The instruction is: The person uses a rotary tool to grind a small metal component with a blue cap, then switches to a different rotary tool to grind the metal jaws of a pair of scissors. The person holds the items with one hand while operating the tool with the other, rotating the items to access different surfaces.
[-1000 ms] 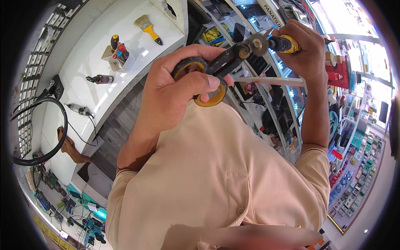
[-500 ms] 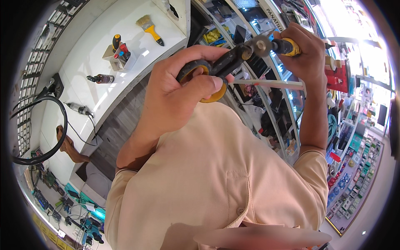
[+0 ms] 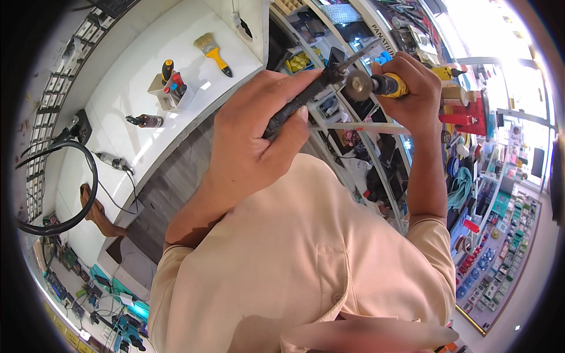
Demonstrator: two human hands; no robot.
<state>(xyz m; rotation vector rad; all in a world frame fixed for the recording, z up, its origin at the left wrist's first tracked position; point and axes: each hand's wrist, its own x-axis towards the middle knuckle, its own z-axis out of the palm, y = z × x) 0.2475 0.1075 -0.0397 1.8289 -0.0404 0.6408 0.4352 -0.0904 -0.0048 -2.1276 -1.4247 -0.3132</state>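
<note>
My left hand is closed around a pair of dark-handled scissors, turned nearly edge-on, with the narrow blades pointing up and to the right. The finger loops are mostly hidden by the hand. In my right hand is a yellow and black rotary tool, gripped by its body. A round grey-brown disc sits on its tip, just below the scissor blades. Whether disc and blade touch, I cannot tell.
On the white counter at left are a flat paintbrush, a small holder with tools, a small bottle and a corded tool. A black cable loop hangs there. Glass shelves stand ahead; a red vise-like device is at right.
My left hand has rolled the scissors from showing their loops to nearly edge-on. My right hand has shifted left and slightly down with the rotary tool.
</note>
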